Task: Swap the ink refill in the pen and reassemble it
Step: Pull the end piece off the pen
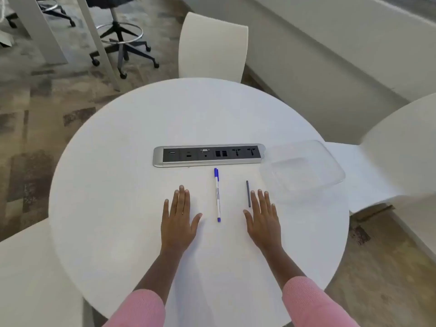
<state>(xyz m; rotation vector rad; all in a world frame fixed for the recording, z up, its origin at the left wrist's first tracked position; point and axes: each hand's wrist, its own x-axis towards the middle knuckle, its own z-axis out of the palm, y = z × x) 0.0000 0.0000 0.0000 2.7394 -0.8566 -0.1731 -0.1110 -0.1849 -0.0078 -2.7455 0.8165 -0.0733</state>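
Flat on the smooth round white table (118,185), left hand (179,218) and right hand (263,220) spread open, slim white blue-capped pen (217,194) between, thin dark refill (248,193) beside right fingertips.

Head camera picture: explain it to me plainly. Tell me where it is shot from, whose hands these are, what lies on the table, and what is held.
There is no machine here. One camera, worn on a person's head, looks forward and down at their own bare hands. The left hand and right hand lie flat on a round white table, fingers straight, holding nothing. Between them lies a white pen with blue ends. A thin dark stick, likely the spare ink refill, lies close by the right hand's fingertips. Beyond are a socket panel and a clear plastic container.
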